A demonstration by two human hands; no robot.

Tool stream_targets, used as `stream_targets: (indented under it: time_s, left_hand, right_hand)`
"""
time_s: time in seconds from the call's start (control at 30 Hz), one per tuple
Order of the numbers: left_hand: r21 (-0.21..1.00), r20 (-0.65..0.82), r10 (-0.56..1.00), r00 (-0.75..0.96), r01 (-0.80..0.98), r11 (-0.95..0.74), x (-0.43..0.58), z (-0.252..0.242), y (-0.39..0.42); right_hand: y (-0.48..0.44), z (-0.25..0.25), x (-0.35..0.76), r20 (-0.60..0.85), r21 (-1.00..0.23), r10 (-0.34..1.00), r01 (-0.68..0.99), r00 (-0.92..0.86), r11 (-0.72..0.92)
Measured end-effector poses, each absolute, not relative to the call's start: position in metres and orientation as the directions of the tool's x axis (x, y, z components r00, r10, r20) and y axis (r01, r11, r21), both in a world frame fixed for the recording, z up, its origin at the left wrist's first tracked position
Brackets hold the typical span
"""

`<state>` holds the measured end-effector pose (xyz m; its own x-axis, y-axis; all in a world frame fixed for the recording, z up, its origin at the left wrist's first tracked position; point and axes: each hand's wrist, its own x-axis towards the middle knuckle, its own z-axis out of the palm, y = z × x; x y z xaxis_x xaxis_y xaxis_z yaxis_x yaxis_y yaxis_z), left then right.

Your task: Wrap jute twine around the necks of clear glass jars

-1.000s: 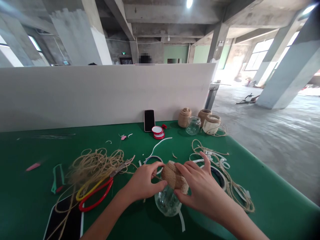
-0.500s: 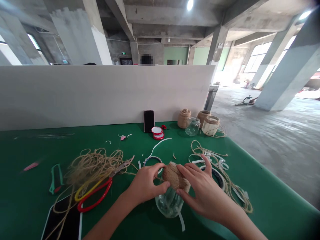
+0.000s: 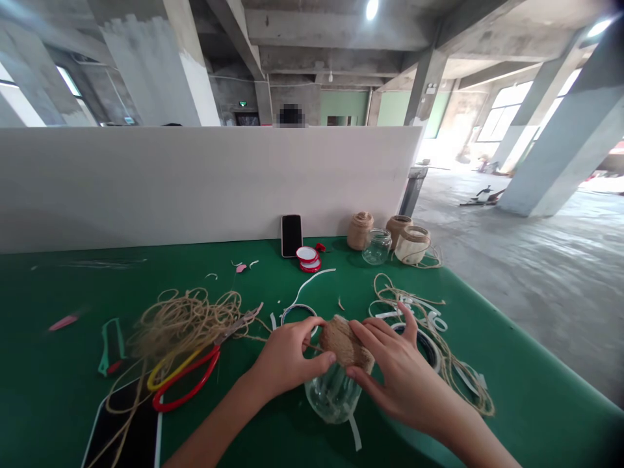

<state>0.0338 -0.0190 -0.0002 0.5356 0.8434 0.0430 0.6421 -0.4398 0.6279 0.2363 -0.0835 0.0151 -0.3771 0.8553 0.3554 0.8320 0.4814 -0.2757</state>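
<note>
A clear glass jar (image 3: 332, 398) is tilted in front of me, its upper end covered with coiled brown jute twine (image 3: 344, 342). My left hand (image 3: 295, 354) is closed at the left side of this covered end, with a strand of twine running between thumb and index finger. From the right, my right hand (image 3: 390, 357) grips the covered end, thumb below and fingers on top, one finger raised. A strip of white tape (image 3: 355, 433) hangs from the jar's lower side. Left of my hands, scissors (image 3: 195, 377) with red and yellow handles lie against a loose heap of twine (image 3: 190, 322).
A tablet (image 3: 124, 426) lies front left. Rolls of tape (image 3: 308, 255) and a phone (image 3: 291, 236) are near the white partition (image 3: 209, 182). Several jars (image 3: 361, 231) stand back right. Twine and tape scraps (image 3: 453, 364) lie right, by the green table's edge.
Hardly anything differs. Both hands keep their hold on the jar and twine, and the whole view has shifted very slightly.
</note>
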Motion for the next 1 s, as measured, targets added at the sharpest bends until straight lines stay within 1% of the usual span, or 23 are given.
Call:
stream_targets:
  time_s: [0.17,0.27,0.43,0.53,0.73,0.87,1.0]
  left_hand:
    - [0.579,-0.046,0.857,0.513,0.713,-0.395,0.031,0.007,-0.017]
    - [0.589,-0.084,0.842,0.532,0.708,-0.389,0.031,0.010,-0.017]
    - [0.646,-0.088,0.810,0.580,0.652,-0.397,0.031,0.009,-0.016]
    - [0.683,-0.097,0.803,0.589,0.626,-0.377,0.030,0.006,-0.016]
    - [0.756,-0.111,0.794,0.598,0.569,-0.323,0.028,-0.001,-0.013]
    - [0.768,-0.119,0.795,0.595,0.562,-0.306,0.028,-0.001,-0.012]
    - [0.774,-0.117,0.796,0.594,0.556,-0.302,0.028,0.000,-0.013]
  right_hand:
    - [-0.087,0.020,0.243,0.285,-0.231,0.841,0.819,-0.460,0.526]
    - [-0.091,0.014,0.243,0.265,-0.159,0.830,0.827,-0.491,0.540]
    - [-0.094,-0.006,0.239,0.331,0.042,0.797,0.852,-0.504,0.521]
    - [-0.093,-0.011,0.237,0.370,0.109,0.786,0.864,-0.495,0.492]
    - [-0.092,-0.007,0.235,0.372,0.110,0.782,0.860,-0.500,0.497]
    - [-0.092,-0.008,0.235,0.376,0.112,0.772,0.852,-0.512,0.511]
    - [-0.092,-0.010,0.234,0.383,0.081,0.782,0.861,-0.492,0.502]
